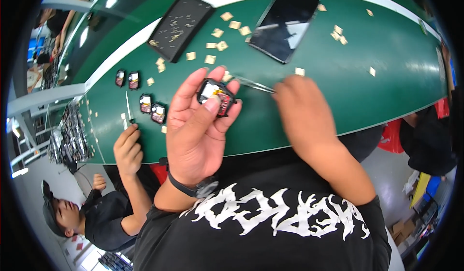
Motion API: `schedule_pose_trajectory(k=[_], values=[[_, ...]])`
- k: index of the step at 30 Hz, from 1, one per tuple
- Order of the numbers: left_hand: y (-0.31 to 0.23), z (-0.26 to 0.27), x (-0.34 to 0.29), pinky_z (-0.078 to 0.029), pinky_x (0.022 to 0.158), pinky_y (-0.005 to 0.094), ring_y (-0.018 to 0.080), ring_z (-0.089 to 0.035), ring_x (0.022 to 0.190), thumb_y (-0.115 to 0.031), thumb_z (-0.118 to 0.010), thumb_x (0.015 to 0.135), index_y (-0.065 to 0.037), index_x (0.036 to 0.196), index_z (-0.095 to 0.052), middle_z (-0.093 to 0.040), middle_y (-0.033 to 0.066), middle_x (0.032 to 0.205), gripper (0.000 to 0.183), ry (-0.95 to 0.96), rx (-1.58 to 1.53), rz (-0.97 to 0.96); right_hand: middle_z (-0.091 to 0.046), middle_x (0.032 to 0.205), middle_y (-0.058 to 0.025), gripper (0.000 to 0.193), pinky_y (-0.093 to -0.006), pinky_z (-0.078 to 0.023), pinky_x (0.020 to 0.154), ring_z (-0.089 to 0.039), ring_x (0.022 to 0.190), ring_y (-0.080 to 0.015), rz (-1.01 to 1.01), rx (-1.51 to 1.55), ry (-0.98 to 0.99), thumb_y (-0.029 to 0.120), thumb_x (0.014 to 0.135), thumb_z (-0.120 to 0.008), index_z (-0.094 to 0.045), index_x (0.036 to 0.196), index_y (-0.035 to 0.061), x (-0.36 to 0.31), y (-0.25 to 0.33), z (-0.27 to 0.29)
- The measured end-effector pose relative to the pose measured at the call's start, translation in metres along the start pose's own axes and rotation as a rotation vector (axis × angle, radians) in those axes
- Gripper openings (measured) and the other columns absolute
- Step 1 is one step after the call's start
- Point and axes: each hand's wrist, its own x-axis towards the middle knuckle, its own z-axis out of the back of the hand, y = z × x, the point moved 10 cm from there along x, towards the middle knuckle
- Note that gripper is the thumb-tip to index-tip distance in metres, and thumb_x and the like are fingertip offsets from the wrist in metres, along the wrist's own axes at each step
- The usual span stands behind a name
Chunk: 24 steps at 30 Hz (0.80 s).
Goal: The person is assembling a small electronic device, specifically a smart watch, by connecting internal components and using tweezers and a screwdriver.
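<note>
My left hand (192, 138), palm up, is closed around a small black watch-like case (225, 101) with electronic parts showing in its face. Its thumb presses on the inside of the case. My right hand (305, 111) grips metal tweezers (253, 84), which point left toward the fingertips of my left hand. A small cream piece (226, 76) shows at the tweezers' tips; whether they pinch it I cannot tell. Left of my hand lie several similar cases, among them one at the front (158, 112) and one farther back (134, 80).
On the green table (270, 126) lie a black tray (195, 17) with tiny parts, a dark-screened tablet (285, 24) and several scattered cream squares (210, 59). At left, a co-worker's hand (128, 150) holds a thin tool. Silvery pouches (72, 135) are heaped at the far left.
</note>
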Motion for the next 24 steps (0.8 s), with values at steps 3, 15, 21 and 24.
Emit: schedule_pose_trajectory(k=[3,15,21,24], values=[[-0.009,0.001,-0.005,-0.055,0.105,0.0444,0.0325,-0.054,0.133,0.001,-0.052,0.100,-0.004,0.145,-0.042,-0.046,0.0190,0.149,0.046,-0.035,-0.029,0.016,-0.062,0.109,-0.0187,0.008,-0.0371,-0.052,0.084,-0.064,0.095,-0.0330,-0.175,0.332,-0.071,-0.001,0.094,-0.058,-0.057,0.102,-0.0035,-0.019,-0.030,0.033],[-0.004,-0.013,0.005,-0.051,0.109,0.0486,0.0338,-0.053,0.133,0.001,-0.050,0.101,-0.007,0.137,-0.048,-0.055,0.0181,0.140,0.037,0.009,-0.152,0.164,-0.066,0.081,-0.0179,0.014,-0.0373,-0.052,0.067,-0.061,0.064,-0.0264,0.598,2.102,0.432,0.007,0.098,-0.061,-0.070,0.091,-0.0007,-0.130,0.017,0.151],[-0.014,-0.019,0.004,-0.052,0.108,0.0484,0.0351,-0.053,0.133,0.003,-0.050,0.100,-0.010,0.136,-0.047,-0.055,0.0183,0.140,0.038,0.013,-0.076,0.075,-0.068,0.080,-0.0198,0.017,-0.0320,-0.052,0.058,-0.066,0.064,-0.0238,0.749,2.009,0.569,0.013,0.096,-0.067,-0.071,0.098,-0.0033,-0.151,0.022,0.172],[-0.013,-0.022,0.005,-0.053,0.107,0.0484,0.0365,-0.053,0.133,0.003,-0.051,0.100,-0.010,0.134,-0.045,-0.054,0.0203,0.140,0.037,0.049,-0.094,0.073,-0.069,0.081,-0.0189,0.018,-0.0298,-0.052,0.056,-0.066,0.063,-0.0221,0.705,1.912,0.585,0.016,0.095,-0.069,-0.071,0.097,-0.0025,-0.167,0.001,0.175]])
